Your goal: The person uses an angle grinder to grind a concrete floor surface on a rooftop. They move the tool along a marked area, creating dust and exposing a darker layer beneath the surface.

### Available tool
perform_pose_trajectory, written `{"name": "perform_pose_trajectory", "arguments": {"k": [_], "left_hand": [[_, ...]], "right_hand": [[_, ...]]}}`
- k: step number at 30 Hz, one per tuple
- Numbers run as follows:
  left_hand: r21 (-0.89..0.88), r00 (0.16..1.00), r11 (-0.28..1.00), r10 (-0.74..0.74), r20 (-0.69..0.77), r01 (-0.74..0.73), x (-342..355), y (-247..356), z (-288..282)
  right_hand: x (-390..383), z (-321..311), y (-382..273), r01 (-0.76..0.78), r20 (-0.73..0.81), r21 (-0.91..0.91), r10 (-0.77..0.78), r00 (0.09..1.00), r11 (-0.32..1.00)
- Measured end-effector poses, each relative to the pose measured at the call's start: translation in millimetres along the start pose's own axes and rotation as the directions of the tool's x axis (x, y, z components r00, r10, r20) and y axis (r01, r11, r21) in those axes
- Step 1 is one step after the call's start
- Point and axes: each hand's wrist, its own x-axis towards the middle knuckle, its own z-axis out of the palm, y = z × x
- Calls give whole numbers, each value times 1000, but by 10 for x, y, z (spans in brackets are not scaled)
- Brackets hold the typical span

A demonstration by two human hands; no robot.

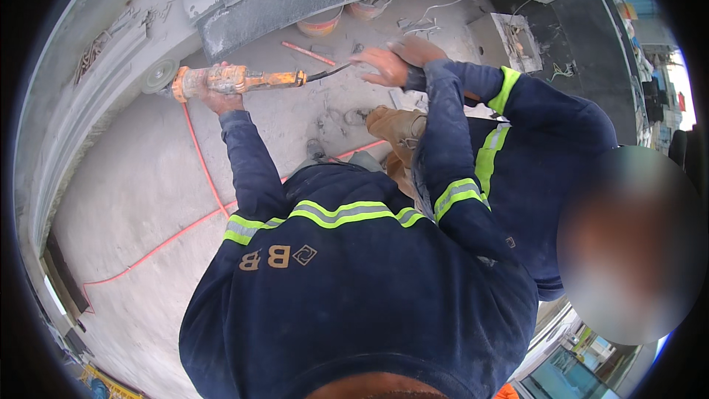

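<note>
My left hand (pixel 219 96) is wrapped around the body of an orange angle grinder (pixel 236 80), which lies level across the view. Its round disc (pixel 160 75) sits at the left end, by a curved stone edge. A black power cord (pixel 325 74) leaves the grinder's right end. My right hand (pixel 417 50) is off the grinder, to the right of the cord, blurred, with its fingers seeming stretched out and nothing seen in them. Just below it, a co-worker's hand (pixel 382 68) reaches under my right forearm, its fingertips at the cord's far end.
A co-worker in a navy top (pixel 546 148) stands close at my right. Red hose (pixel 199 149) runs over the dusty floor. Ahead lie a long grey slab (pixel 273 11) and buckets (pixel 321 26). A box-like block (pixel 509 43) with debris stands at the far right.
</note>
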Motion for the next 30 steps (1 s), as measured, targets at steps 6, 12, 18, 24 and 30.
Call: {"name": "perform_pose_trajectory", "arguments": {"k": [6, 12, 18, 24, 30], "left_hand": [[22, 999, 1000, 21, -31, -21, 53, -23, 14], [-23, 999, 999, 45, 19, -45, 187, -107, -116], [-111, 999, 994, -3, -53, -3, 288, -177, -210], [-92, 990, 996, 5, -139, -18, 382, -275, -345], [-141, 970, 987, 38, -239, -73, 411, -349, -465]], "right_hand": [[-497, 1286, 704, 40, -207, 378, 43, 977, 925], [-636, 1400, 1225, -535, 41, 573, 630, 776, 622], [-289, 994, 681, -370, -101, 683, 583, 806, 630], [430, 473, -342, 13, -474, 573, 319, 820, 819], [1191, 100, -1641, 388, -364, 350, -258, 895, 853]]}}
